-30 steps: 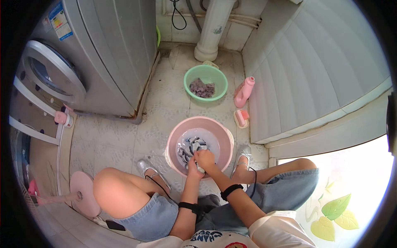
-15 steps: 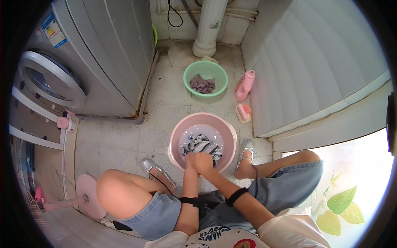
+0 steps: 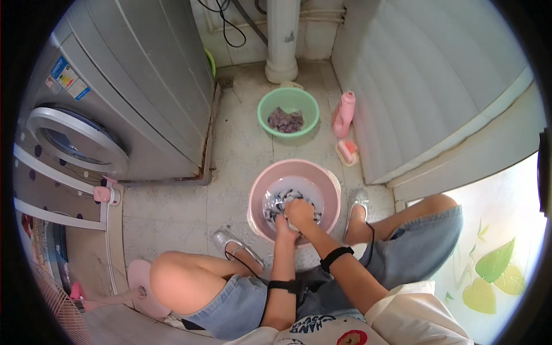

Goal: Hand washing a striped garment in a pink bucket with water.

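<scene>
In the pink basin point(image 3: 257, 198) on the floor before me lies a wet black, grey and white striped cloth point(image 3: 290, 195) in shallow cloudy water. My right hand point(image 3: 300, 213) is closed in a fist over the cloth, knuckles up. Just below and left of it, my left hand point(image 3: 285, 225) is closed on the near part of the cloth, its fingers partly hidden. The two hands touch or nearly touch inside the near rim. Part of the cloth is covered by them.
Beyond stands a green basin point(image 3: 263, 117) with a dark purplish cloth point(image 3: 285, 121). Right of it are a pink bottle point(image 3: 344, 115) and a brush-like pink and white item point(image 3: 347, 152). A grey washing machine point(image 3: 144, 103) is on the left, a white pipe point(image 3: 282, 46) at the back.
My right hand has moved forward over the cloth, while the left now lies lower and nearer the rim. The cloth is bunched more under them. The whole view has shifted slightly.
</scene>
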Motion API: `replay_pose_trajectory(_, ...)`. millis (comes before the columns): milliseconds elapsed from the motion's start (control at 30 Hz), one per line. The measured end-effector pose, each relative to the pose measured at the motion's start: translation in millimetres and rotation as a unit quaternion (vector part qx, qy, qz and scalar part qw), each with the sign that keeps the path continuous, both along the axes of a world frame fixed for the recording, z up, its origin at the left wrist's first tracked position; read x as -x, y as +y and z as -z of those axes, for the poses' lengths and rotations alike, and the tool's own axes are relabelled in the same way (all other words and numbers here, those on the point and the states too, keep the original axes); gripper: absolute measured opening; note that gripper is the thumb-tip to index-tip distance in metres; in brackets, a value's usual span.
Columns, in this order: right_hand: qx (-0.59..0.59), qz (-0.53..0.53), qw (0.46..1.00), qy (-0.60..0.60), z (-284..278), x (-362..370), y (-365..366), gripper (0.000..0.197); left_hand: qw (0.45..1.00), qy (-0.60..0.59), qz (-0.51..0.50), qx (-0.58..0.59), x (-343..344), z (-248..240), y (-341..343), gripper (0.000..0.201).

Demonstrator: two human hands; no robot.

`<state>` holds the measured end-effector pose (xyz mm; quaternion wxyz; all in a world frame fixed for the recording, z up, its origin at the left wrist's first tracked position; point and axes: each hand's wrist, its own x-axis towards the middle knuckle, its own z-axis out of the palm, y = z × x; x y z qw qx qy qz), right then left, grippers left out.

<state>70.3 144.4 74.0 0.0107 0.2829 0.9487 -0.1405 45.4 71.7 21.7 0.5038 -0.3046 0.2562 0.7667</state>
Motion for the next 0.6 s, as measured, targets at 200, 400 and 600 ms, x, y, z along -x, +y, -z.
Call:
replay_pose_trajectory(200,0.112,0.007,0.99,0.082,-17.0,-7.5,-63.1,0.028,0.99,0.132,0.036,0.023,23.1,27.2,-63.0,0.029)
replay_pose_trajectory(400,0.317,0.024,0.931,0.179,37.9,-40.1,9.1,0.022,0.994,0.073,-0.064,0.058,30.0,-8.5,-23.6,0.039)
replay_pose_trajectory(600,0.364,-0.162,0.901,0.172,16.1,-38.5,13.2,0.077,0.986,0.136,-0.058,0.08,25.8,-33.5,-28.1,0.04)
